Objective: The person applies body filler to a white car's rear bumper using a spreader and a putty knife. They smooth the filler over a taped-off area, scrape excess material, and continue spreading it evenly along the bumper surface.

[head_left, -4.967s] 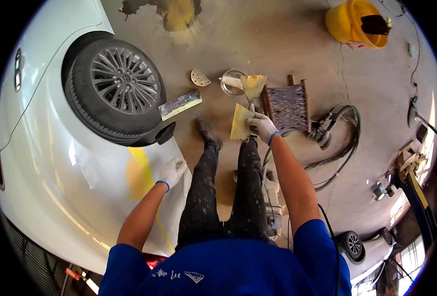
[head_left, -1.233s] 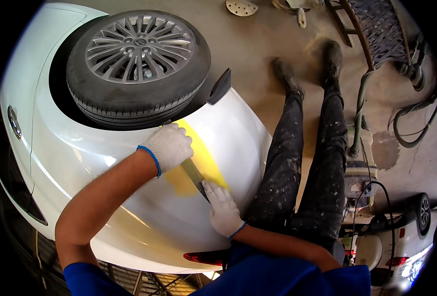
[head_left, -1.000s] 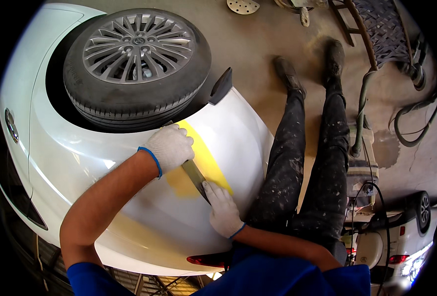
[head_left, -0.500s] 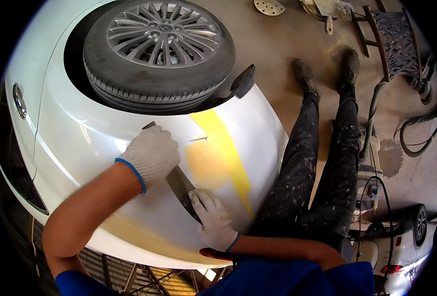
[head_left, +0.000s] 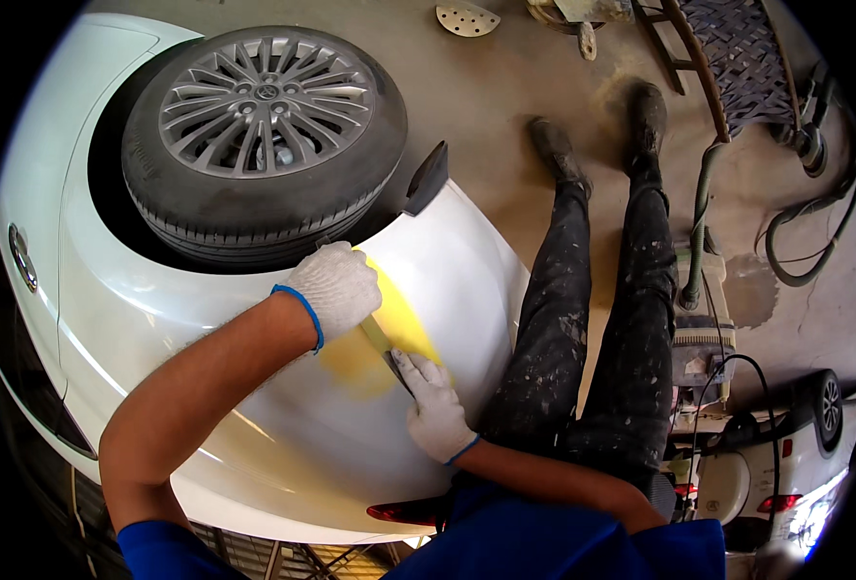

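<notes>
My left hand (head_left: 336, 293), in a white knit glove with a blue cuff, is closed round the far end of a long, narrow sanding board (head_left: 377, 336). The near end is gripped by my gloved right hand (head_left: 435, 406), its fingers along the edge. The board lies slantwise on the white car's rear side panel (head_left: 283, 425), across a yellowish filler patch (head_left: 351, 372) and beside a strip of yellow tape (head_left: 401, 307). Both hands partly cover the board, and its underside is hidden.
A car wheel (head_left: 265, 155) sits in the arch beyond my left hand, with a dark flap (head_left: 426, 179) beside it. At right are my paint-spotted legs (head_left: 559, 319), a woven chair (head_left: 737, 58), a hose (head_left: 815, 266) and another white car (head_left: 786, 474). A holed disc (head_left: 467, 19) lies on the floor.
My hands have moved the sanding board to the right over the panel, from beside the filler patch onto it and up to the tape. The whole view has shifted somewhat.
</notes>
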A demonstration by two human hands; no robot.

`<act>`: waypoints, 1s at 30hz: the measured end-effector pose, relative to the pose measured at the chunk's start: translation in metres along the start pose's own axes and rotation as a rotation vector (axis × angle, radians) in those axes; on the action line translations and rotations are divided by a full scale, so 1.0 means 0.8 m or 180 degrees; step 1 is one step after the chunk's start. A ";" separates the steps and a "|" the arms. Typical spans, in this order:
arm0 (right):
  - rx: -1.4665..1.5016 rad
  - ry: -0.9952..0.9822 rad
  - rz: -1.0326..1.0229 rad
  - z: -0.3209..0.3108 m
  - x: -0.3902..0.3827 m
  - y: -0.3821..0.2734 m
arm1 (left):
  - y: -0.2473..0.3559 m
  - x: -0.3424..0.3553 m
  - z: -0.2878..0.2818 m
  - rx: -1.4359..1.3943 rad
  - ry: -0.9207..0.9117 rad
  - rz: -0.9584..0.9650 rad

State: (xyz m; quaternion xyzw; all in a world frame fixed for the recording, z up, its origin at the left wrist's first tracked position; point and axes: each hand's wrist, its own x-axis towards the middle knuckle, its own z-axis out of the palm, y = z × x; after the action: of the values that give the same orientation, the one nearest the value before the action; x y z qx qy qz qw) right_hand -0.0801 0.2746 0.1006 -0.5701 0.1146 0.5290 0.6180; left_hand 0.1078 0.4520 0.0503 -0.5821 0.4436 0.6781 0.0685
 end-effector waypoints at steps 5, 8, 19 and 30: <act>0.0037 0.0028 0.0166 0.007 0.009 0.002 | -0.011 0.011 0.002 -0.0101 -0.0176 0.0115; -0.0054 0.0008 0.0229 0.010 0.013 0.000 | -0.015 0.014 0.008 -0.0144 -0.0240 0.0110; -0.0197 -0.0566 0.0465 0.046 -0.003 -0.052 | -0.006 -0.059 0.027 -0.0281 0.0131 -0.0207; 0.0425 -0.0646 -0.0201 0.051 -0.011 -0.102 | 0.002 -0.143 -0.025 -0.0301 -0.0856 -0.0678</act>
State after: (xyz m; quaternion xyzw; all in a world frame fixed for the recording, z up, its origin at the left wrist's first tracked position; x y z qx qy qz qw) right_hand -0.0386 0.3205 0.1676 -0.4745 0.0684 0.5554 0.6794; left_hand 0.1569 0.4860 0.1503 -0.5324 0.3339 0.7588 0.1711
